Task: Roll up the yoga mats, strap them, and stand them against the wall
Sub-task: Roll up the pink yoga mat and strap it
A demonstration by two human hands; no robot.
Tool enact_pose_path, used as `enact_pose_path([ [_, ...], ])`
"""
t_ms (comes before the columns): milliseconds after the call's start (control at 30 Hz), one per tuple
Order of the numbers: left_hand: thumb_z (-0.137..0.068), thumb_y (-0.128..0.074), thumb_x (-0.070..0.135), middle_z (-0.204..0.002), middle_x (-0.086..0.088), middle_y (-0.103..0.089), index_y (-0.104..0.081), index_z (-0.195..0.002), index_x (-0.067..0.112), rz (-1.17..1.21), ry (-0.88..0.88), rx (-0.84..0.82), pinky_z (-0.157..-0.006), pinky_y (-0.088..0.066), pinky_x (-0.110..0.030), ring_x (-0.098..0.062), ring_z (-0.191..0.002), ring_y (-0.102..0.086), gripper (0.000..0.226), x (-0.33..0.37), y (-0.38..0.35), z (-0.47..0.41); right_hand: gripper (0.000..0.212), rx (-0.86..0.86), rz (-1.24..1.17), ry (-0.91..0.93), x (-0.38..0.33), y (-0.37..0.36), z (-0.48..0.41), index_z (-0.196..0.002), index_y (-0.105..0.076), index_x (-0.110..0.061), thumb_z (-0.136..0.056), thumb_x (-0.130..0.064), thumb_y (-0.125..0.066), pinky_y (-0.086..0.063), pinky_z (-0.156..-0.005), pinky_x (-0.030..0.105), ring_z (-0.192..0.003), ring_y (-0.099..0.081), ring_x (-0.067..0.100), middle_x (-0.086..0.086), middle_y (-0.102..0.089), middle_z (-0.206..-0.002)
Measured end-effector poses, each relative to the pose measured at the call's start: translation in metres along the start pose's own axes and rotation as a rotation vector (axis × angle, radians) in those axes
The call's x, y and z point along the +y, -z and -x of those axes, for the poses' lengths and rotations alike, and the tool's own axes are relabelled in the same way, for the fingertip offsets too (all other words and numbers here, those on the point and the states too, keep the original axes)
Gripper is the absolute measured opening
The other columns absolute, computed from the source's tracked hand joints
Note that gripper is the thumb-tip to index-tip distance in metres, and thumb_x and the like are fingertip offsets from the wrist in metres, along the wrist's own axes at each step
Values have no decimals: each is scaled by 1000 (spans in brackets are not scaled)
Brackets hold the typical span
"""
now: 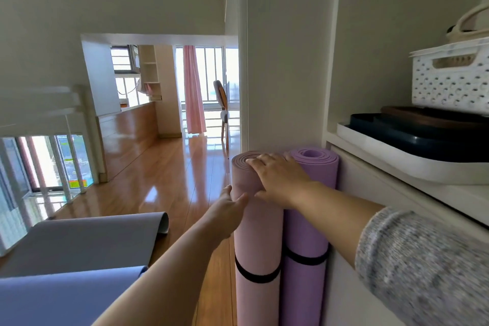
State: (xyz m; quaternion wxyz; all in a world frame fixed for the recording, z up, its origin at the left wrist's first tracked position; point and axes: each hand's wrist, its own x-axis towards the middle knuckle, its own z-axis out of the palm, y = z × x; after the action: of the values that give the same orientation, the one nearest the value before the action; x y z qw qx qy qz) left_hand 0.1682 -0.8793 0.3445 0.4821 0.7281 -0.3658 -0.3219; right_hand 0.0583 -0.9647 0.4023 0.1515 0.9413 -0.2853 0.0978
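Note:
A rolled pink mat (258, 241) stands upright against the white wall (283, 74), bound by a black strap (258, 276). Beside it on the right stands a rolled purple mat (307, 235) with its own black strap (307, 259). My right hand (280, 180) rests flat over the pink roll's top end, fingers straight. My left hand (227, 213) touches the roll's left side just below the top, fingers extended. A grey mat (87, 241) and a blue mat (60, 296) lie unrolled on the wooden floor at lower left.
A white shelf unit (397, 172) stands right of the mats, holding a white tray with dark trays (423, 137) and a perforated white basket (449, 82). The glossy wooden floor (164, 174) runs back to a chair (223, 111) and pink curtain (193, 90).

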Motion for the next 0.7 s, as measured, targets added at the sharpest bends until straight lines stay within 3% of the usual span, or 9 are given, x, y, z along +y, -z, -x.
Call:
enact_pose_path([
  [133, -97, -48, 42, -149, -9, -39, -11, -153, 27, -14, -9, 14, -70, -49, -32, -27, -118, -54, 68, -1, 4, 3, 71, 30, -13, 6, -4, 0, 3, -149, -23, -20, -91, -40, -58, -16, -116, 46, -141, -25, 25, 4, -28, -153],
  [233, -98, -50, 37, -153, -10, -34, -14, -153, 24, 21, -32, 7, -103, -41, -44, -28, -131, -45, 68, -4, 10, 13, 59, 148, -30, 60, -9, 4, 13, -145, -33, -19, -92, -35, -55, -22, -113, 39, -136, -32, 22, 2, -37, -148],
  [300, -98, -52, 33, -153, -10, -33, -15, -152, 21, 37, -48, -10, -110, -34, -47, -30, -133, -42, 67, -7, 16, 27, 47, 188, -81, 94, -17, 10, 26, -139, -43, -20, -94, -32, -52, -29, -108, 36, -131, -39, 20, 1, -45, -142],
  [367, -97, -52, 29, -148, -10, -40, -18, -151, 19, 27, -60, -25, -106, -38, -44, -29, -129, -47, 65, -10, 25, 50, 36, 188, -158, 110, -30, 17, 43, -131, -52, -20, -96, -28, -50, -37, -97, 30, -121, -50, 19, -1, -55, -133],
  [433, -97, -53, 27, -141, -11, -49, -24, -149, 16, -19, -76, -34, -102, -44, -41, -27, -123, -53, 61, -15, 38, 76, 28, 157, -190, 114, -47, 25, 61, -121, -59, -20, -96, -26, -48, -36, -86, 26, -111, -56, 17, -4, -61, -123],
  [567, -95, -56, 22, -126, -11, -59, -41, -139, 11, -71, -140, -40, -98, -49, -37, -21, -109, -60, 48, -31, 68, 133, 24, 90, -214, 62, -87, 44, 96, -114, -62, -20, -95, -28, -49, -43, -85, 29, -104, -58, 18, -3, -65, -112],
  [700, -96, -55, 20, -117, -4, -63, -50, -132, 12, -98, -223, -47, -91, -52, -27, -12, -99, -63, 37, -45, 89, 196, 22, -4, -317, 12, -138, 63, 138, -110, -65, -21, -94, -30, -53, -41, -71, 25, -97, -59, 14, -6, -66, -104],
])
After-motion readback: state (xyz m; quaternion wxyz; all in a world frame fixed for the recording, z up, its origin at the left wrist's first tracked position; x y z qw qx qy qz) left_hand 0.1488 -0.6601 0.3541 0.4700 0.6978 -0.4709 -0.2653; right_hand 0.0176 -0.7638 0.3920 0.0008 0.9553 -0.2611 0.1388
